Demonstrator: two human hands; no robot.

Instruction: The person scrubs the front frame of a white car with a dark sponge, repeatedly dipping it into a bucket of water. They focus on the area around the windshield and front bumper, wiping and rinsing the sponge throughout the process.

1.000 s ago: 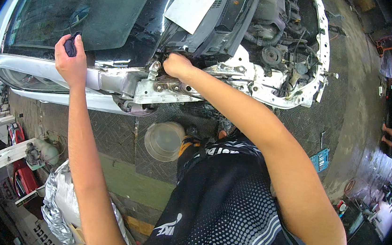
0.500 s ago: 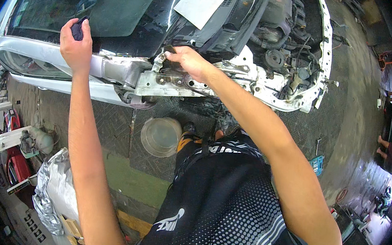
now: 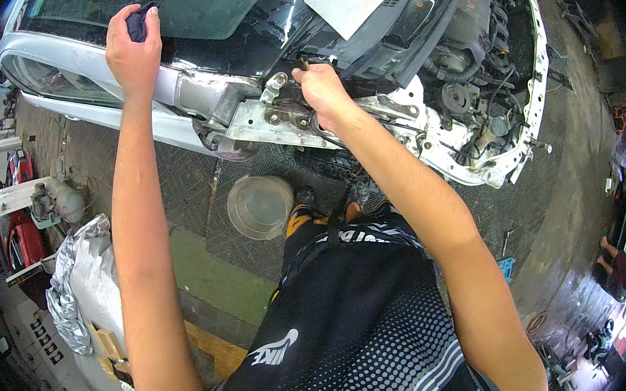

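A dark, crumpled cloth (image 3: 139,26) is gripped between the thumb and fingers of my left hand (image 3: 133,61), over the lower edge of the windshield (image 3: 203,4). My right hand (image 3: 324,97) pinches a small, dark, flat piece (image 3: 302,65); too little of it shows to name its kind. This hand is above the fender rail (image 3: 285,129) of a partly stripped car, just right of an upright metal hinge bracket (image 3: 273,88). Left of the bracket, the pillar base (image 3: 202,96) is patchy grey and white.
A pale square sheet (image 3: 346,4) lies by the windshield's base. The engine bay (image 3: 460,74) is exposed on the right. Below the car, a bucket of cloudy liquid (image 3: 259,207) stands near my feet. A plastic-wrapped object (image 3: 87,272) is at lower left.
The view has shifted, so the car sits higher and further right. My right hand has moved slightly right of the hinge bracket with the flat piece. My left hand still grips the cloth.
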